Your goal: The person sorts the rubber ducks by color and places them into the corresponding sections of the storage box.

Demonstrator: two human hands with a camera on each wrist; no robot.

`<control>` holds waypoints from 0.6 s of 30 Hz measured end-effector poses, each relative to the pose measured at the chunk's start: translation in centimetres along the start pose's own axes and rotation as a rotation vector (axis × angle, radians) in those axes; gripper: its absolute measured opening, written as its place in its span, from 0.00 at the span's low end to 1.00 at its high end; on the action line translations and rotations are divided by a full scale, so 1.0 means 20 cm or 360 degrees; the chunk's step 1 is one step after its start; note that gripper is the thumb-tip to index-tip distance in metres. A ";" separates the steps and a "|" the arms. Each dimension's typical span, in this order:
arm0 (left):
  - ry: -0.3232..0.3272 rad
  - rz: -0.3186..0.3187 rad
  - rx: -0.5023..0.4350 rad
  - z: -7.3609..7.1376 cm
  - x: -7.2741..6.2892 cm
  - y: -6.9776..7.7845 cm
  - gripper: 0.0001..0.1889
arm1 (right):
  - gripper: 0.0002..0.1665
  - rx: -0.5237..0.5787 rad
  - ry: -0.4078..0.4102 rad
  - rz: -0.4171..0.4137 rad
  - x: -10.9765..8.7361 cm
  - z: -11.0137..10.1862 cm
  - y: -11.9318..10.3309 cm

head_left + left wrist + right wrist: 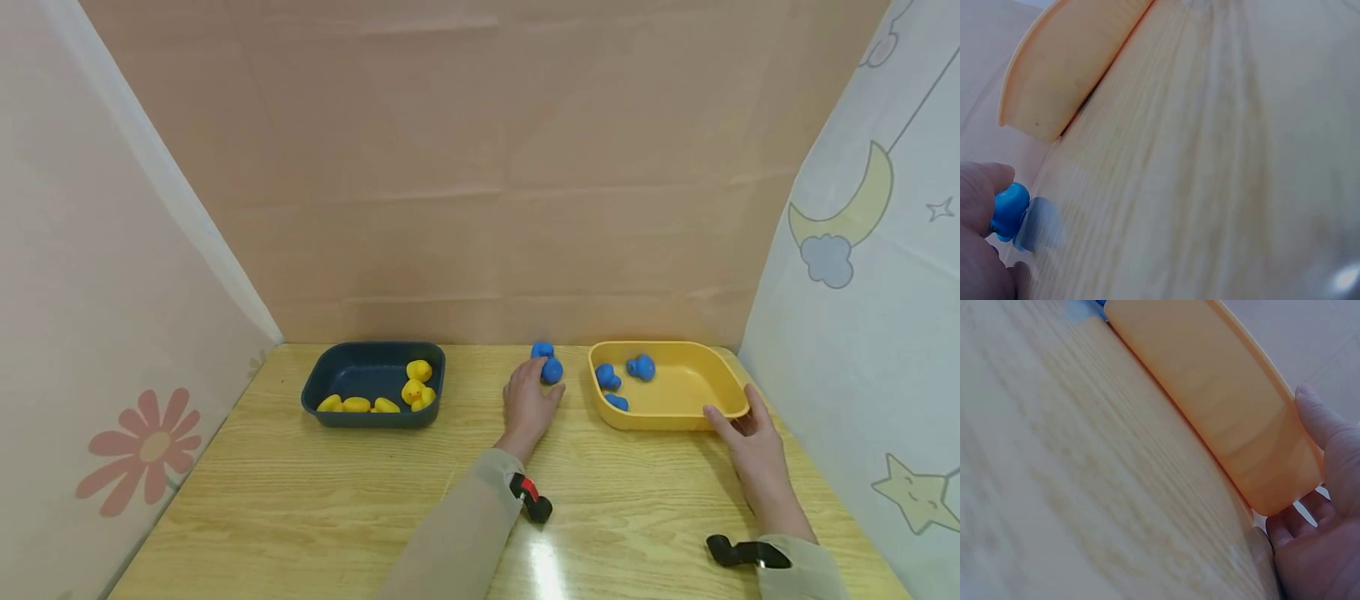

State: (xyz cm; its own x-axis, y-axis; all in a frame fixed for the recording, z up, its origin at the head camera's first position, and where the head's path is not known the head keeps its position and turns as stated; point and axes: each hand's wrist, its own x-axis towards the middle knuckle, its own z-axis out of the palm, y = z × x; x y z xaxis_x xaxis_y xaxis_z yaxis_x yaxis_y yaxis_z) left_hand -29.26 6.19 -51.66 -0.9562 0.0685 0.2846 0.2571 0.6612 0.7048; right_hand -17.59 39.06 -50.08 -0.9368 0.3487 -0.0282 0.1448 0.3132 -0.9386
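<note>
In the head view my left hand reaches to two small blue toy ducks on the table. Its fingertips are right at the nearer blue duck, with the thumb spread out beside it. The other blue duck sits just behind, partly covered by the fingers. My right hand grips the near right corner of a yellow tray, thumb at the rim and fingers round the outside. Inside that tray, toward its left end, lie several blue ducks.
On the left stands a dark blue tray with several yellow rubber ducks along its front and right side. A backdrop rises behind the wooden table, and printed cloth walls flank both sides.
</note>
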 end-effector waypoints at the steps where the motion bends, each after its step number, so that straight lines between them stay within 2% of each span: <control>1: 0.0008 -0.0003 0.0005 0.00 0.00 0.00 0.28 | 0.59 0.0002 -0.0001 -0.0002 0.00 0.00 0.00; 11: 0.0007 -0.0063 -0.0034 0.02 0.00 0.00 0.20 | 0.59 -0.0032 0.0002 -0.0013 -0.02 0.00 0.00; 18: 0.0019 -0.0033 -0.0014 0.02 0.00 -0.01 0.15 | 0.59 -0.0053 0.0011 -0.0002 -0.01 0.00 -0.01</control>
State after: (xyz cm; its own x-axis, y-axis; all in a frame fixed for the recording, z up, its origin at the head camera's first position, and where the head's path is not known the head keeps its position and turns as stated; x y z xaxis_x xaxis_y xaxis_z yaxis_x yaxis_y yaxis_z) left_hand -29.37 6.35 -52.02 -0.9596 0.0459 0.2776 0.2386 0.6557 0.7164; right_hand -17.44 38.86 -49.90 -0.9349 0.3542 -0.0245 0.1541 0.3427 -0.9267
